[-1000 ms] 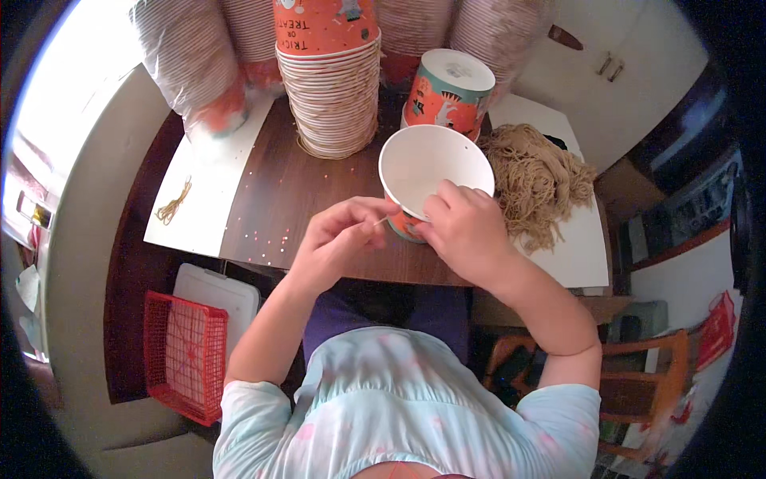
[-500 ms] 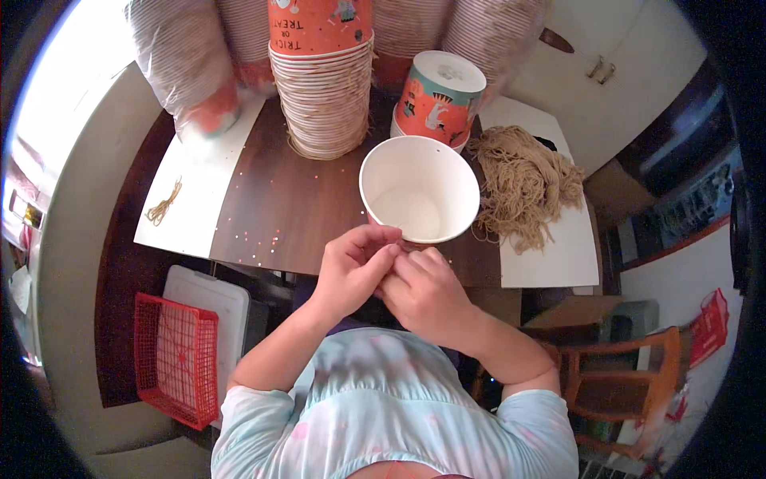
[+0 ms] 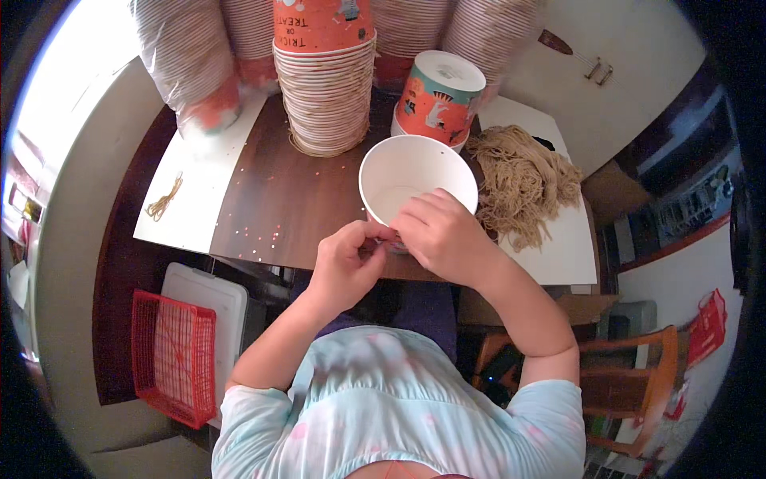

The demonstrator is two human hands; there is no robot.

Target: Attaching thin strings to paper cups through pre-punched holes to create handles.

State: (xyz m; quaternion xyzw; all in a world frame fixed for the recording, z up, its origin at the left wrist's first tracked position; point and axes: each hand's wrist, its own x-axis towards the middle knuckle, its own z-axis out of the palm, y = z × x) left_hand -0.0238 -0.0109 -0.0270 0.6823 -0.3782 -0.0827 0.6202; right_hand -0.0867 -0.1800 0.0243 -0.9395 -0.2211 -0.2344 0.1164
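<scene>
A white-lined paper bucket (image 3: 419,164) stands mouth up at the table's near edge, tilted slightly toward me. My right hand (image 3: 443,235) is closed over its near rim, fingers bent over the edge. Just left of it, my left hand (image 3: 349,263) pinches at the outside of the rim, thumb and forefinger nearly meeting. What lies between the left fingertips is too small and hidden to make out. A heap of tan string (image 3: 523,180) lies to the right of the bucket.
Behind stands a tall stack of orange printed buckets (image 3: 327,96), rims wound with string. An upside-down orange and teal bucket (image 3: 439,100) is beside it. Wrapped stacks (image 3: 187,64) line the back. A small string bundle (image 3: 163,199) lies left. A red basket (image 3: 175,355) sits below.
My right hand has moved up and over the near rim of the bucket, away from its place against my left hand. The left hand stays near the rim, slightly lower.
</scene>
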